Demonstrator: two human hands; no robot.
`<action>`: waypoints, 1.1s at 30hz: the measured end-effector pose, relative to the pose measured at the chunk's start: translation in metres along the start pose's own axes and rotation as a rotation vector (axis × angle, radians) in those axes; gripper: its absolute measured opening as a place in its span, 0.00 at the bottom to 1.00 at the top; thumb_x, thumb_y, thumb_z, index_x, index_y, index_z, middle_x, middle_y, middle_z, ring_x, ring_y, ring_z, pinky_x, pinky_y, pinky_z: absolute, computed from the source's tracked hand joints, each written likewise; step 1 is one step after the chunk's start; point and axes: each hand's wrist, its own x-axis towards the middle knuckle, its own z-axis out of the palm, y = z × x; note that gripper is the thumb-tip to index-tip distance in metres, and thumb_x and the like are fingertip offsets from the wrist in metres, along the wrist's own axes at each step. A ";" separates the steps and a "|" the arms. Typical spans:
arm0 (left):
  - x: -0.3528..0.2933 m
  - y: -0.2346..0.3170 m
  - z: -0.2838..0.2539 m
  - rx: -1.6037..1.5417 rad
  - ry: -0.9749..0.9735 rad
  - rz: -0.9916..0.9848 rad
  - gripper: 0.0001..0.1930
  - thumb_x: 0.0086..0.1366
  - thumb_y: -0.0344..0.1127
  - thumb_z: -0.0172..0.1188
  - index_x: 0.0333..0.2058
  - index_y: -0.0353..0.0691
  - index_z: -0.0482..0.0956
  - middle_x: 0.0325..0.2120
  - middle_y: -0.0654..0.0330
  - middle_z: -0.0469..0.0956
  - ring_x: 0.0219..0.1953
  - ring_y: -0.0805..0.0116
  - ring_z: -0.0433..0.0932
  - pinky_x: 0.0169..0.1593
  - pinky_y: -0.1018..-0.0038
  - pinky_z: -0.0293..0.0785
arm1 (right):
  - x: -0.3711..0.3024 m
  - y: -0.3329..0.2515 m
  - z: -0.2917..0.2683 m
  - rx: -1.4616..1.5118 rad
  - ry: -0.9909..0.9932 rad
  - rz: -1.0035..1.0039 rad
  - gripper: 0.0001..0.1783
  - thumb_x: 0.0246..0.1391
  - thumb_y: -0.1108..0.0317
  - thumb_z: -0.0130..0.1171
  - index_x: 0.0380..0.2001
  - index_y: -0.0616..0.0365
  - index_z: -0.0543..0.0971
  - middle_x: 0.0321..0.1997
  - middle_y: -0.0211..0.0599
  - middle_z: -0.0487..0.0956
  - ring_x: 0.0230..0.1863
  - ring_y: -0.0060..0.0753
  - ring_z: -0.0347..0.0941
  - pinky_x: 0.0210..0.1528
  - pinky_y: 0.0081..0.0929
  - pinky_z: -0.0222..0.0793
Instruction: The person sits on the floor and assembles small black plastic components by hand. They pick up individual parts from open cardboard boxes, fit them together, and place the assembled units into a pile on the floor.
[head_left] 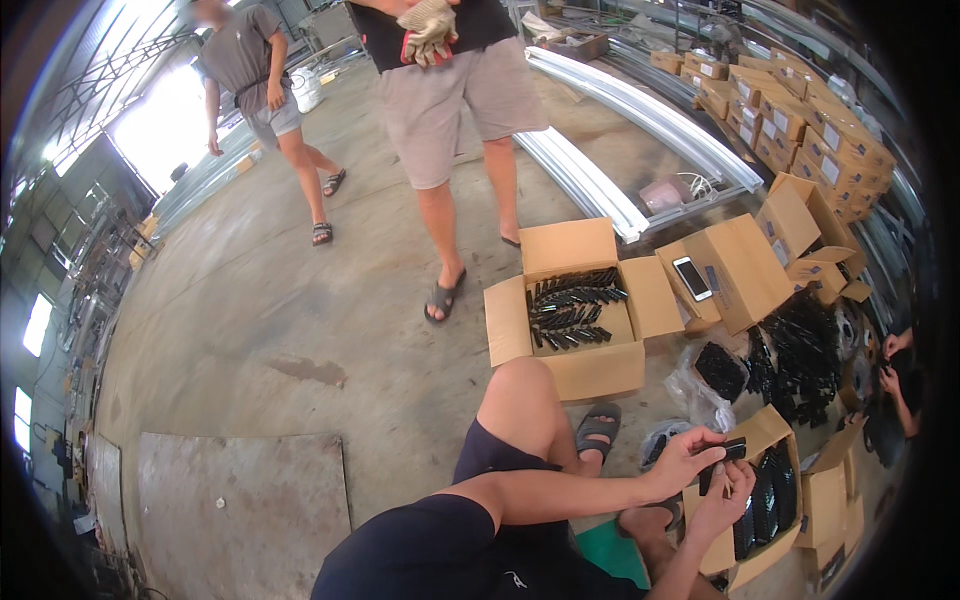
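Observation:
My left hand (683, 466) pinches a small black part (736, 449), blocky and dark, whose exact kind I cannot make out. Close below it, my right hand (724, 502) has its fingers closed around the lower side of the black pieces. Whether one part or two are between the hands is hard to tell. Both hands are over the near edge of an open cardboard box (757, 428), in which rows of black parts (768, 500) stand. Farther off, another open cardboard box (570, 246) contains black parts (575, 300) laid in slanted rows.
A white phone (692, 279) lies on a cardboard box (735, 275). Loose black parts (800, 350) and a plastic bag (698, 385) are on the floor to the right. Two people stand ahead, one holding gloves (428, 30). Metal profiles (590, 185) and stacked cartons (800, 120) lie beyond.

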 end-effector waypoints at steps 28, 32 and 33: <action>0.000 0.000 0.004 0.053 0.085 -0.085 0.10 0.70 0.25 0.65 0.49 0.32 0.81 0.42 0.61 0.84 0.43 0.79 0.80 0.48 0.78 0.79 | 0.005 0.007 0.001 -0.068 0.116 -0.063 0.03 0.55 0.77 0.68 0.33 0.63 0.83 0.46 0.42 0.80 0.51 0.40 0.77 0.56 0.36 0.73; -0.001 -0.003 0.008 0.000 -0.010 0.023 0.12 0.69 0.23 0.65 0.50 0.30 0.80 0.44 0.57 0.84 0.45 0.77 0.81 0.50 0.79 0.78 | 0.006 0.013 -0.011 0.688 -0.026 0.449 0.05 0.61 0.75 0.65 0.40 0.63 0.83 0.48 0.33 0.80 0.52 0.25 0.75 0.56 0.26 0.72; 0.000 -0.002 0.003 0.035 -0.029 0.065 0.12 0.69 0.23 0.65 0.50 0.29 0.80 0.44 0.56 0.84 0.45 0.77 0.81 0.51 0.79 0.78 | 0.009 0.010 -0.010 0.922 -0.083 0.659 0.07 0.63 0.75 0.62 0.44 0.62 0.83 0.49 0.31 0.80 0.53 0.25 0.75 0.55 0.26 0.72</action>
